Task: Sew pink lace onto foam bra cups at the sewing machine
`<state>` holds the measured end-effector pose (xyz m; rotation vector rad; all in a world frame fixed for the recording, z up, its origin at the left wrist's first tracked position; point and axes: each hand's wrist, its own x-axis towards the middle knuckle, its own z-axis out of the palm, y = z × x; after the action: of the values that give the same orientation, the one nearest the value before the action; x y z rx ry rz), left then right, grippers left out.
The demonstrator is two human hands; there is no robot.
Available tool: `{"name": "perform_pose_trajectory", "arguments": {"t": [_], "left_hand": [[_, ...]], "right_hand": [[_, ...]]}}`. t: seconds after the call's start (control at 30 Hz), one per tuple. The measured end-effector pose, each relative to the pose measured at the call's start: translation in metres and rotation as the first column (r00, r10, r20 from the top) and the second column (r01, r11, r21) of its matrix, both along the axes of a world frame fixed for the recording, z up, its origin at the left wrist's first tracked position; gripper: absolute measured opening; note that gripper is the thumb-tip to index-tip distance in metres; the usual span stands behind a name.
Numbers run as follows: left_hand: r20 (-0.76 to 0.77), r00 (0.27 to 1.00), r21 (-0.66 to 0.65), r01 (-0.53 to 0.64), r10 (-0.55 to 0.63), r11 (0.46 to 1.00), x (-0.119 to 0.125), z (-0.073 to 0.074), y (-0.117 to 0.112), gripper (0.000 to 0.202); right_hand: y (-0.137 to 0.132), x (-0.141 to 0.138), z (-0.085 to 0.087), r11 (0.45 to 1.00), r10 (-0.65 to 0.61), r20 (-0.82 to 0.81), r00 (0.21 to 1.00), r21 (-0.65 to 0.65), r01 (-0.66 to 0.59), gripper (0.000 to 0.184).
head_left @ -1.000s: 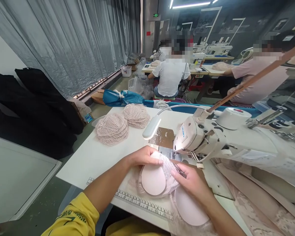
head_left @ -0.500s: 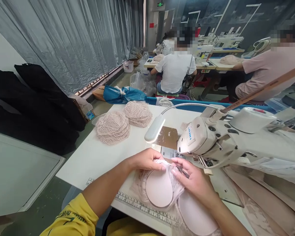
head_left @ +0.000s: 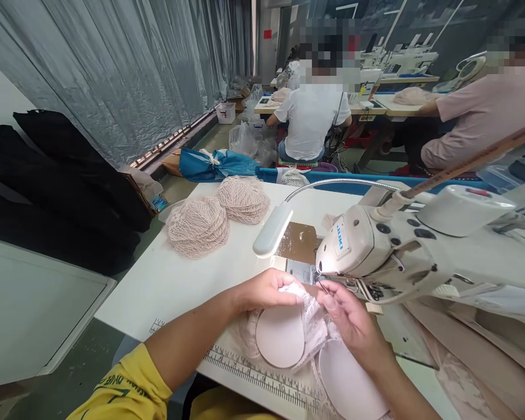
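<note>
A pale pink lace bra with smooth moulded cups lies across the table's front edge, below the sewing machine's needle area. My left hand is closed on the lace at the top of the left cup, thumb on top. Beside it, my right hand is closed in a pinch on a slim dark metal tool. Only the tool's thin tip shows, so its kind is unclear. The second cup lies under my right wrist, partly covered by the forearm.
A white JUKI sewing machine stands at the right, with a lamp on a bent neck. Two stacks of lace cups sit on the table's far left. A ruler scale runs along the front edge. Two people sit at machines beyond.
My right hand has drawn slightly away from my left, and the tool's tip now points up beside the lace. My left hand keeps its hold. The view has shifted a little.
</note>
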<state>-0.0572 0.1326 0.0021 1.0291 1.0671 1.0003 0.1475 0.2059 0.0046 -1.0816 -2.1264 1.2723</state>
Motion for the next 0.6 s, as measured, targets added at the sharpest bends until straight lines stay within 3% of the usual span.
{"name": "perform_pose_trajectory", "arguments": {"t": [0.17, 0.27, 0.43, 0.6], "left_hand": [[0.007, 0.997, -0.040, -0.079, 0.079, 0.996, 0.001, -0.004, 0.001, 0.038], [0.038, 0.996, -0.058, -0.081, 0.083, 0.995, 0.001, -0.005, 0.002, 0.040], [0.070, 0.997, -0.029, -0.043, 0.045, 0.999, 0.002, 0.000, 0.001, 0.037], [0.038, 0.998, -0.073, -0.048, 0.051, 0.996, 0.001, 0.002, 0.001, 0.036]], "right_hand": [[-0.005, 0.009, -0.002, 0.986, 0.010, -0.028, 1.000, 0.165, -0.005, 0.035], [-0.008, 0.007, -0.001, 0.981, 0.033, -0.059, 0.998, 0.195, -0.021, 0.029], [-0.012, 0.001, 0.004, 0.999, -0.014, -0.047, 0.999, 0.040, 0.016, 0.028], [-0.007, 0.003, 0.003, 0.988, -0.028, -0.043, 0.999, -0.155, 0.021, 0.038]]}}
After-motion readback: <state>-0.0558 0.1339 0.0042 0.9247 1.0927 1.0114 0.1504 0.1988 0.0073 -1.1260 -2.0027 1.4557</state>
